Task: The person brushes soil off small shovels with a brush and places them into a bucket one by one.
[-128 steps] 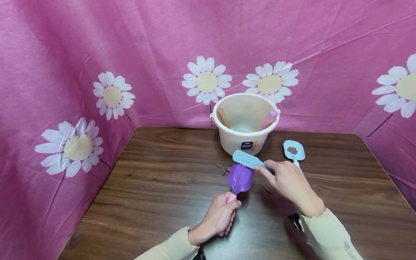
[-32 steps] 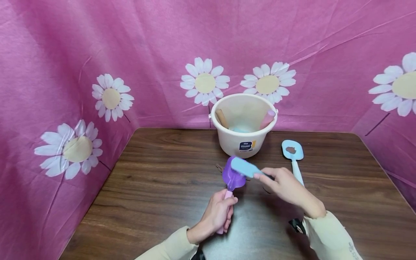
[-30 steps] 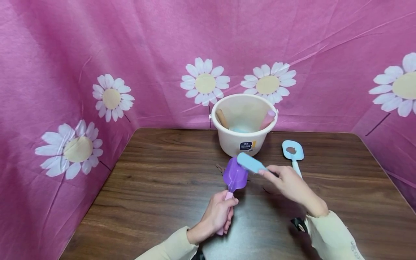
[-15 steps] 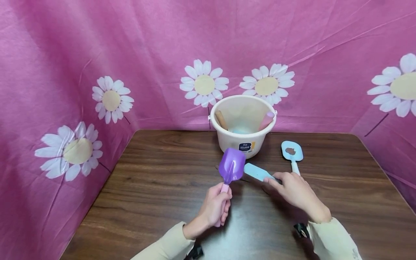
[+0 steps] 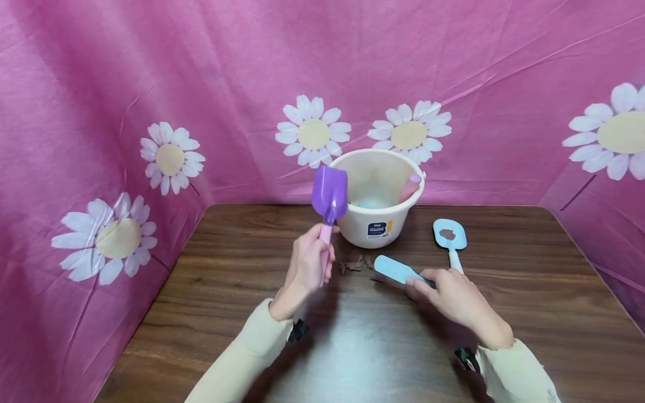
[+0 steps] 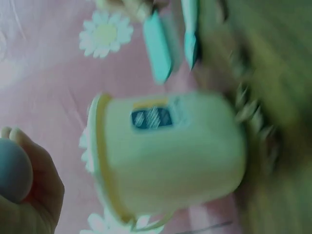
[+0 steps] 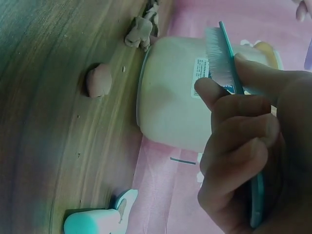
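Note:
My left hand [image 5: 309,260] grips the pink handle of a purple toy shovel [image 5: 330,190], its blade raised in front of the left rim of a white bucket [image 5: 375,226]. In the left wrist view only the handle's rounded end [image 6: 14,170] shows in the fist. My right hand [image 5: 456,299] holds a light blue brush [image 5: 395,270] low over the table, right of the bucket's front. Its white bristles [image 7: 219,56] show in the right wrist view. Brown clay-like scraps [image 5: 355,264] lie between the hands, with a rounded lump [image 7: 99,79] among them.
A light blue toy shovel [image 5: 450,235] with an opening in its blade lies right of the bucket. Inside the bucket leans a pink handle [image 5: 409,187], above something light blue at the bottom. A pink flowered cloth [image 5: 242,84] hangs behind the wooden table [image 5: 211,313].
The brush has come away from the purple shovel's blade and dropped lower. The left hand has lifted the shovel up and leftward. Clay scraps formerly covered by it now show.

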A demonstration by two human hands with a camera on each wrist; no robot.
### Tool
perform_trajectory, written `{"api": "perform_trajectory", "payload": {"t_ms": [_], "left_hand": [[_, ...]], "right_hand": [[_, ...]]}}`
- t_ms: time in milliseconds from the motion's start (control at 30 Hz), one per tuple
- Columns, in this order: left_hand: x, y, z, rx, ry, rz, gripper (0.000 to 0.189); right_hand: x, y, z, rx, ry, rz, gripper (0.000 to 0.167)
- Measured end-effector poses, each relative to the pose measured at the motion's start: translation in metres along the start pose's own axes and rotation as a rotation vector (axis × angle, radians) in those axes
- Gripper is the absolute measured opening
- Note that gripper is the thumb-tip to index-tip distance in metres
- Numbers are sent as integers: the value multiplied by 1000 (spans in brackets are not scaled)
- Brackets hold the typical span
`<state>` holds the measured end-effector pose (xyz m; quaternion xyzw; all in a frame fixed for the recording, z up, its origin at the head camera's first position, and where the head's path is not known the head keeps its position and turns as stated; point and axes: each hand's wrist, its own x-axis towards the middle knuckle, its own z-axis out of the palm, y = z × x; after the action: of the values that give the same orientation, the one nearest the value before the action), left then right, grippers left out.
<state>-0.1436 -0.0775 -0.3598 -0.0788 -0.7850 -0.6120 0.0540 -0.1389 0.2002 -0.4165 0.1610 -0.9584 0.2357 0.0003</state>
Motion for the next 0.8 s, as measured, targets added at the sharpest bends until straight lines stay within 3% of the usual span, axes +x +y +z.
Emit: {"api": "perform_trajectory", "payload": {"t_ms": [200, 300, 400, 667, 800], "left_hand": [[31, 16, -6, 252, 83, 47, 27], [41, 20, -3, 376, 77, 75, 38], [52, 20, 4, 444, 73, 98, 51], [83, 11, 23, 597, 207, 173, 40], [92, 8, 30, 702, 223, 200, 34]], "right_hand": [[1, 0, 1, 2, -10, -8, 36], [1, 1, 1, 0, -18, -3, 36], [1, 0, 1, 0, -20, 0, 37], [0, -3, 0, 6, -26, 10, 39], [0, -3, 0, -1, -27, 11, 39]]}}
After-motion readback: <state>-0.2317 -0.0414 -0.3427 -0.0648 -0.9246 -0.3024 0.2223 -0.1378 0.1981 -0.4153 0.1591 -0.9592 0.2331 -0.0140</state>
